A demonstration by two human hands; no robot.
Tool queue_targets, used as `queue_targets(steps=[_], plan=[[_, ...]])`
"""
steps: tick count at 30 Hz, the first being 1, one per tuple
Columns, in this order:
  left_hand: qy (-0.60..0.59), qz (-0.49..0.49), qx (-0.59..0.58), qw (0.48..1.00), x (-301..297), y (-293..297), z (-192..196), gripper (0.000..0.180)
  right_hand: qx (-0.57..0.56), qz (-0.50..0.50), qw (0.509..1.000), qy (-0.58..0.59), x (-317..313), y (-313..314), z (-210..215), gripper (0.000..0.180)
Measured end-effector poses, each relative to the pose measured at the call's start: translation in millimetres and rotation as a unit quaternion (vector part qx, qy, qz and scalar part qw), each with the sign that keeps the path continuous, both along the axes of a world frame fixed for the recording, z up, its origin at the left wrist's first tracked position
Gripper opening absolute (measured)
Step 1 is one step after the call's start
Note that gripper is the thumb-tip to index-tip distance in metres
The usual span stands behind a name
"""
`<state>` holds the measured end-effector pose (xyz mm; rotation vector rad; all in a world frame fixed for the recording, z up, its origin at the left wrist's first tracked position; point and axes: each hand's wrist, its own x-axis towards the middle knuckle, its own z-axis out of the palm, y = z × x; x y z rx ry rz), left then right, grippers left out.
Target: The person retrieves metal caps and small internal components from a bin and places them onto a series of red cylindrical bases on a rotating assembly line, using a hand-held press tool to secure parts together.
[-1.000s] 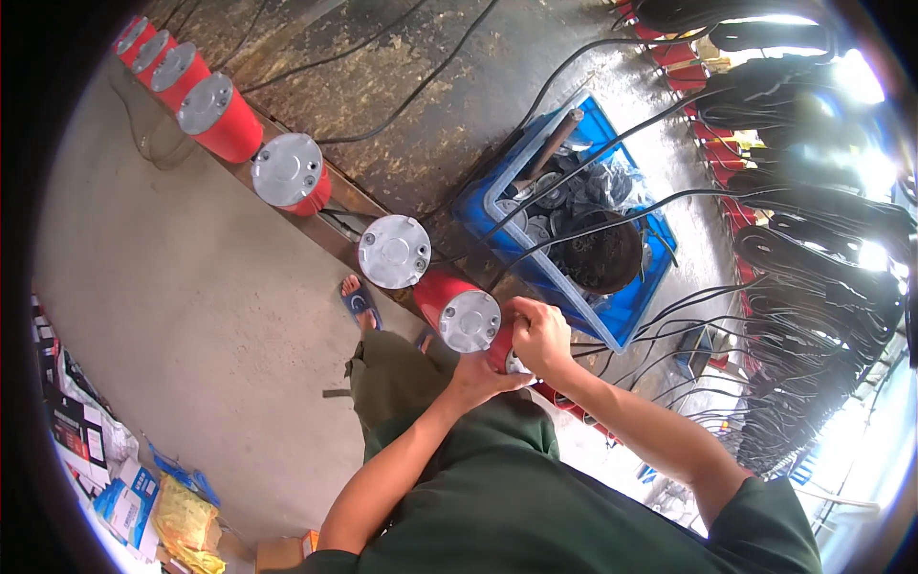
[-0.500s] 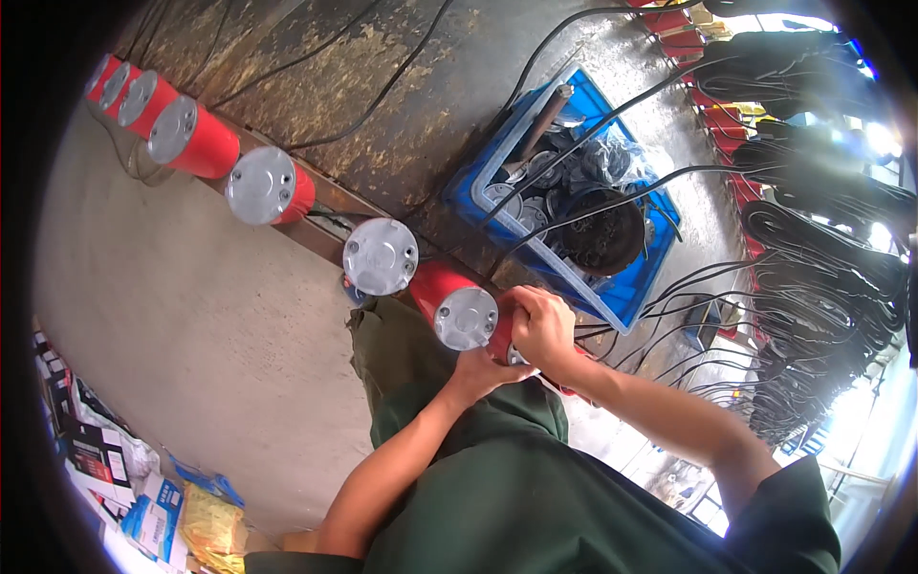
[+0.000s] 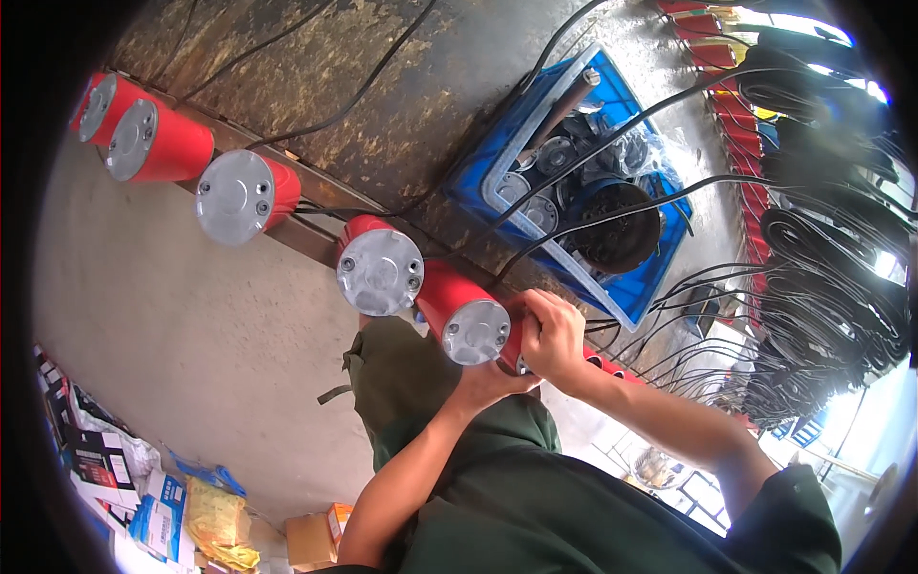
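My left hand [image 3: 490, 385] is closed around the lower end of a red cylinder [image 3: 513, 346], which is mostly hidden behind my hands. At the same cylinder's end, my right hand [image 3: 557, 342] has its fingers curled in, and whatever they pinch is hidden. Just left of my hands lies another red cylinder [image 3: 449, 292] with a silver metal end cap [image 3: 476, 333] facing me. Beside that one sits a further capped cylinder [image 3: 381, 272], its round cap showing small screw holes.
More red cylinders [image 3: 172, 143] line the edge of the worn bench [image 3: 382, 124] to the left. A blue crate [image 3: 478, 182] of metal parts stands beyond my hands. Black cable coils [image 3: 813, 249] and red cylinders fill the right. Boxes [image 3: 311, 540] lie on the floor.
The view has shifted, so the cylinder row at the left looks larger and nearer. Both hands stay at the same red cylinder, with the right hand's fingers slightly repositioned.
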<state>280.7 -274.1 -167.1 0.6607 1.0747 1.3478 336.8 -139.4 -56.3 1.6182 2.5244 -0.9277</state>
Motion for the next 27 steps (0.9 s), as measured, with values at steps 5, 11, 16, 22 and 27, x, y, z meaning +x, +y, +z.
queue_targets(steps=[5,11,16,22,27], plan=[[-0.167,-0.036,-0.08,0.982,7.1,3.4,-9.0,0.099,-0.039,-0.04,0.998,0.003,8.6,6.8,-11.8,0.028],[-0.174,-0.007,-0.048,0.984,-5.8,17.5,27.0,0.109,-0.102,-0.105,0.934,0.326,38.1,22.1,5.5,0.016],[-0.087,-0.011,-0.066,0.994,-14.2,12.1,29.6,0.096,0.296,-0.073,0.952,-0.031,168.7,144.2,31.7,0.041],[-0.006,0.008,-0.121,0.993,-15.5,9.1,55.6,0.085,0.134,-0.031,0.925,-0.355,197.8,212.3,11.3,0.108],[0.194,0.051,-0.089,0.976,-4.5,-9.3,41.6,0.088,0.12,-0.08,0.938,-0.315,196.0,198.5,23.2,0.052]])
